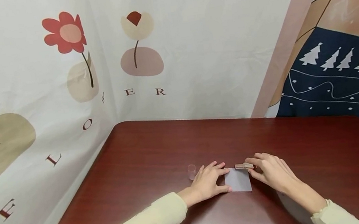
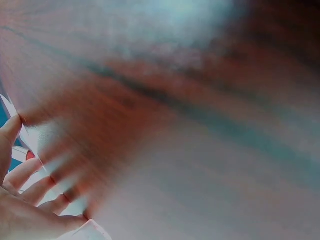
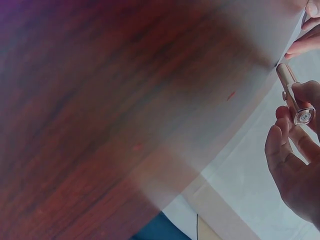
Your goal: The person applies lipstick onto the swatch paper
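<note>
A small pale square of paper (image 1: 238, 180) lies flat on the brown table. My left hand (image 1: 207, 181) rests at its left side with fingers spread, thumb and fingertips at the paper's edge. My right hand (image 1: 272, 171) pinches a slim gold lipstick (image 1: 242, 166) between thumb and fingers, its tip pointing left over the paper's top edge. In the right wrist view the lipstick (image 3: 290, 85) shows a square, clear-rimmed base, with the right hand (image 3: 300, 170) around that end. A red tip shows beyond the left hand (image 2: 30, 200) in the left wrist view.
A clear cap (image 1: 192, 171) stands on the table just beyond the left hand. The glossy reddish-brown table (image 1: 156, 142) meets a printed white cloth (image 1: 198, 48) at the left and back. A dark blue patterned cloth (image 1: 341, 85) hangs behind the right side.
</note>
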The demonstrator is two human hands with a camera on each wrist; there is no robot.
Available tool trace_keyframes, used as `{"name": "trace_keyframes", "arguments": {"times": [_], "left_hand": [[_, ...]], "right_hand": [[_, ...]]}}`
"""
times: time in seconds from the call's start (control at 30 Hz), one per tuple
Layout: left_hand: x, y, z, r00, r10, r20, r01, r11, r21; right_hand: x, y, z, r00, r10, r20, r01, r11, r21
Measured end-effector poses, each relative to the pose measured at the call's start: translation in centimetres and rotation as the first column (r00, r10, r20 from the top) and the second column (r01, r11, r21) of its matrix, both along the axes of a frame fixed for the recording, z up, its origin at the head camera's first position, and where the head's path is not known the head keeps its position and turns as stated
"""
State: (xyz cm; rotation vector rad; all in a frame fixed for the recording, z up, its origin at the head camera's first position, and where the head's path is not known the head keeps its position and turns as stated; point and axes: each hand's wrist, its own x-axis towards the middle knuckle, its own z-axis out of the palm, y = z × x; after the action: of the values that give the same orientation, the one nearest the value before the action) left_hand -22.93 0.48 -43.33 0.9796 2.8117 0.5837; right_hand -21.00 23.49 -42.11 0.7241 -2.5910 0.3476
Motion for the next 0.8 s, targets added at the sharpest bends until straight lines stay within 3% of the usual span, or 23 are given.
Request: {"name": "trace_keyframes", "arguments": {"times": [0.8], "left_hand": [[0.04, 0.17, -0.14, 1.0, 0.002, -0.018, -0.002, 1.0, -0.029]], "right_hand": [[0.42, 0.08, 0.18, 1.0, 0.007, -0.019, -0.006, 0.998, 0.056]]}}
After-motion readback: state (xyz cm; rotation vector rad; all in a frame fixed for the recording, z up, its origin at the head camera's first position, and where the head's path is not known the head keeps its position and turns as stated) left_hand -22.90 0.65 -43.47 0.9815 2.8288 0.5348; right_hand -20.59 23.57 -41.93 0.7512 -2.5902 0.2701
